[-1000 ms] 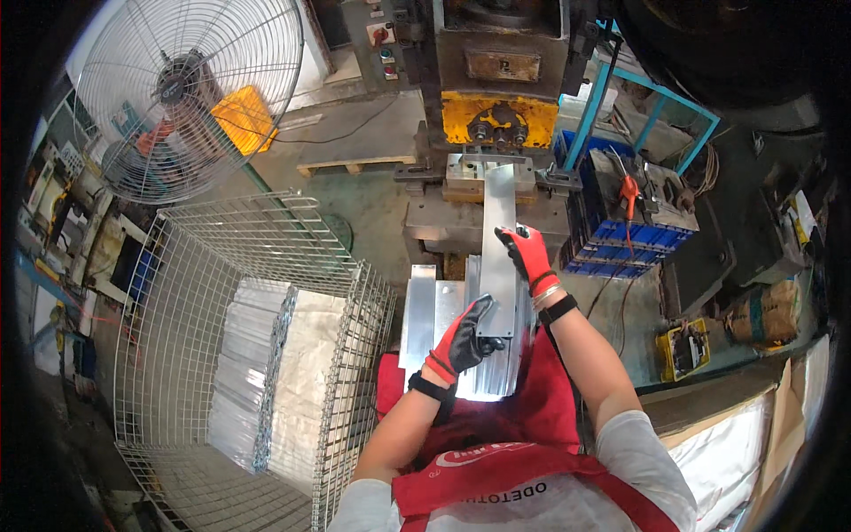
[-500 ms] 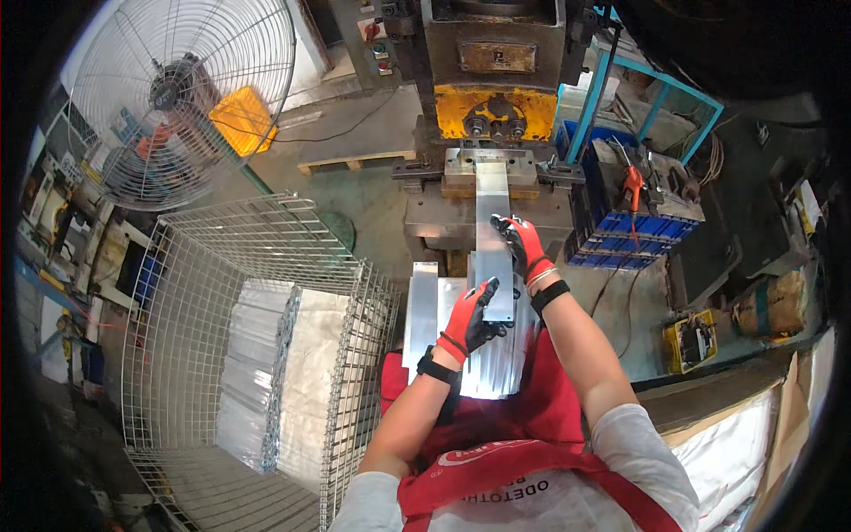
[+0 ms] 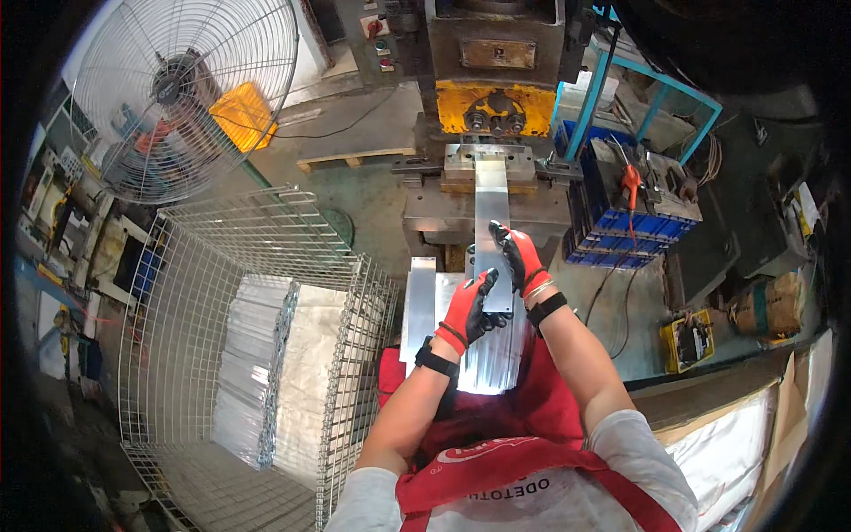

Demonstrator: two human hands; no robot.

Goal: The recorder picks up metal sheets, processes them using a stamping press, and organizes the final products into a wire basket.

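A long flat metal strip (image 3: 493, 208) reaches away from me, its far end lying in the die block (image 3: 521, 161) of a press. My left hand (image 3: 470, 312), in a red and black glove, is closed on the strip's near end, thumb along the left edge. My right hand (image 3: 521, 257), gloved the same way, grips the strip's right edge about midway, its thumb near the top face; some fingers are hidden beneath. Below the strip, a stack of similar metal strips (image 3: 483, 365) rests in front of my red apron, with another pile (image 3: 422, 297) to its left.
A wire mesh cage (image 3: 359, 355) holding bundled strips stands at my left, a large fan (image 3: 177, 89) behind it. The press (image 3: 496, 53) rises straight ahead. Blue crates (image 3: 612, 239) with an orange-red air gun (image 3: 630, 177) on top stand to the right, near a yellow bin (image 3: 690, 341).
The strip has shifted very slightly forward, and my left hand has moved with it. My right hand sits a little nearer to me along the strip's edge.
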